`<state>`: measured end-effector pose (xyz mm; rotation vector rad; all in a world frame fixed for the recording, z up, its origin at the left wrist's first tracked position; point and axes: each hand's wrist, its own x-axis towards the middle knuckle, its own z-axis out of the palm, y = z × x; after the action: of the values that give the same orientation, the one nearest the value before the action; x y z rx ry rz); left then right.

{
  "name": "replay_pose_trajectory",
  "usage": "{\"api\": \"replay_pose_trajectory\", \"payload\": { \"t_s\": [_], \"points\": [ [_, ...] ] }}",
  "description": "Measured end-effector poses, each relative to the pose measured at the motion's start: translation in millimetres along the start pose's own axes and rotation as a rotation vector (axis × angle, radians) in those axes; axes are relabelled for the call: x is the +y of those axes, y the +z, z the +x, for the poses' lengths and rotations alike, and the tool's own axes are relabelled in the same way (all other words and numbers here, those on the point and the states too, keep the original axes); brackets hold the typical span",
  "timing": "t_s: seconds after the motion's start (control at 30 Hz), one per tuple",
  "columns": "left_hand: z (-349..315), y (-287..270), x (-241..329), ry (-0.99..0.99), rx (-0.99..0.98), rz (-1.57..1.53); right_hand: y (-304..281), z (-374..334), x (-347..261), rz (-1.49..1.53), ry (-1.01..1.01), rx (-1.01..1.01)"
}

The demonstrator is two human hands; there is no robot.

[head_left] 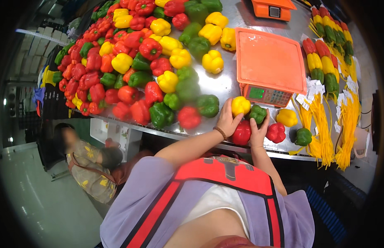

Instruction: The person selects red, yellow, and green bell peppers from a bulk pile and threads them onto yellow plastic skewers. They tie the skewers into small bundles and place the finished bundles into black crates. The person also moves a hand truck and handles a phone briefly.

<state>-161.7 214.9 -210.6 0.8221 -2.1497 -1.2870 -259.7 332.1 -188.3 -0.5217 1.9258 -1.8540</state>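
Observation:
My left hand (227, 122) grips a yellow bell pepper (240, 105) just in front of the orange scale (269, 62). My right hand (259, 131) wraps around a green bell pepper (258, 113) beside it. A red bell pepper (242, 133) lies on the steel table (225, 84) between both hands, touching them. To the right lie another red pepper (276, 132), a yellow pepper (287, 117) and a green pepper (303, 137).
A big heap of red, yellow and green peppers (134, 62) covers the table's left half. Bundles of yellow net bags (324, 128) and packed pepper trios (322, 64) lie at right. A second orange scale (273, 8) stands at the back. Another person (86, 165) crouches lower left.

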Motion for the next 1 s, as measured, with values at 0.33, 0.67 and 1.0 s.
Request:
{"api": "replay_pose_trajectory", "payload": {
  "t_s": [0.33, 0.67, 1.0],
  "points": [
    [-35, -107, 42, 0.129, -0.085, 0.163, 8, -10, -78, -0.610, -0.581, -0.220],
    [-58, -153, -2, -0.017, 0.209, 0.620, 140, -3, -79, -0.914, -0.694, -0.551],
    [-72, -161, 1, -0.035, 0.206, 0.527, 156, -9, -58, -0.847, -0.913, -0.630]
  ]
}}
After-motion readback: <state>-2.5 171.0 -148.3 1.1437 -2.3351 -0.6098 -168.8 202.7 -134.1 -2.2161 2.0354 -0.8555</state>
